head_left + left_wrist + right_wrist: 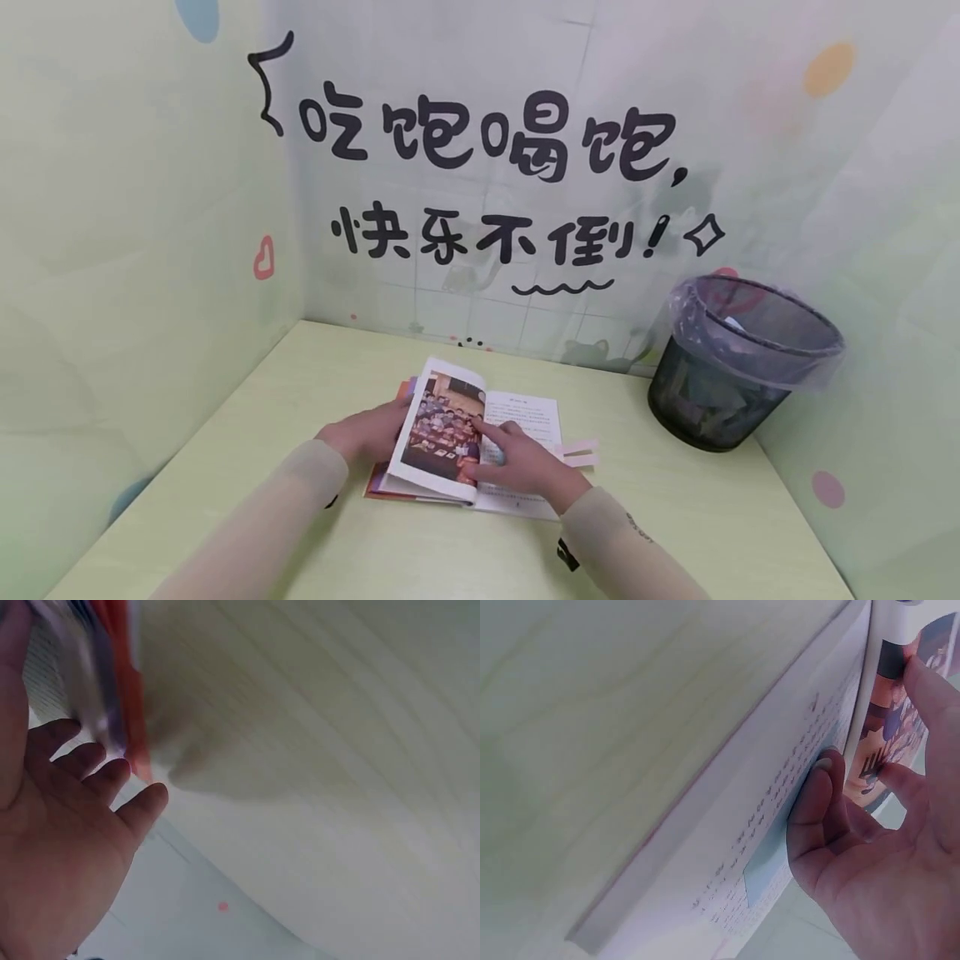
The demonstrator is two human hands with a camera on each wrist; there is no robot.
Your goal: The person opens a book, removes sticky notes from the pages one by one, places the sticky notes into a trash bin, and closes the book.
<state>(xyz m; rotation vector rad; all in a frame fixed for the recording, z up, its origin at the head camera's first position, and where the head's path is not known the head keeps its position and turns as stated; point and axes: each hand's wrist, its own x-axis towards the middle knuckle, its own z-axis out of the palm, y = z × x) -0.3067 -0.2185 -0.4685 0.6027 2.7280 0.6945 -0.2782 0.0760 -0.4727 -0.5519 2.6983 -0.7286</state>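
Note:
An open book [522, 417] lies on the table. Its left leaf stands raised and carries a colour photo [442, 421] of a seated group; the right page bears printed text. At the book's left side, my left hand [371, 429] holds the pages, its fingertips partly hidden behind the raised leaf. The left wrist view shows the fingers bent beside the orange cover edge [133, 712]. My right hand [525, 462] touches the photo with index finger and thumb. Its other fingers are bent over the text page, by a pale blue slip [769, 862] that they partly cover.
Pink paper strips [581, 452] stick out from the book's right edge. A black mesh bin [705, 400] with a clear liner stands at the right rear of the pale table [360, 350]. Printed walls enclose the left, back and right sides.

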